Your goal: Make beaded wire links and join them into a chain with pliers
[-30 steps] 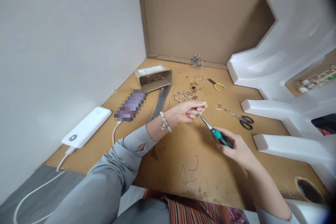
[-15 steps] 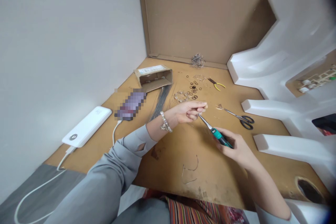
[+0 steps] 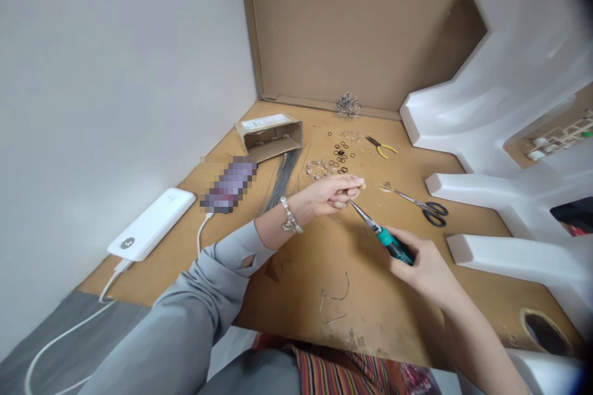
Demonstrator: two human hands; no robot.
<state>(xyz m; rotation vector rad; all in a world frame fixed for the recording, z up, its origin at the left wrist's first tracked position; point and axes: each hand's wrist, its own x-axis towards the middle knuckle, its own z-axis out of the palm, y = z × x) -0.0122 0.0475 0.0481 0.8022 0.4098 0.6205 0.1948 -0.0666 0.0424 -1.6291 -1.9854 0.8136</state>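
My right hand (image 3: 419, 265) is closed around long-nose pliers (image 3: 391, 245) with teal and black handles. Their slim metal jaws point up and left, the tip just below the fingers of my left hand (image 3: 336, 194). That hand, with a beaded bracelet at the wrist, is closed in a pinch on a thin wire, mostly hidden by the fingers. Whether the jaws grip the wire is too small to tell. Beyond the left hand lie several dark small rings (image 3: 341, 153) and a coil of shiny wire (image 3: 319, 169).
Left of my arm are an open cardboard box (image 3: 269, 142), straight wires (image 3: 280, 182), a blurred phone (image 3: 230, 185) and a white power bank (image 3: 152, 224). Rightward lie yellow-handled pliers (image 3: 382, 147), scissors (image 3: 421, 205) and white foam (image 3: 504, 265). Bent wire (image 3: 334, 299) lies near the front edge.
My right hand and the pliers have shifted slightly right and down. My left hand keeps its pinch, nearly in place.
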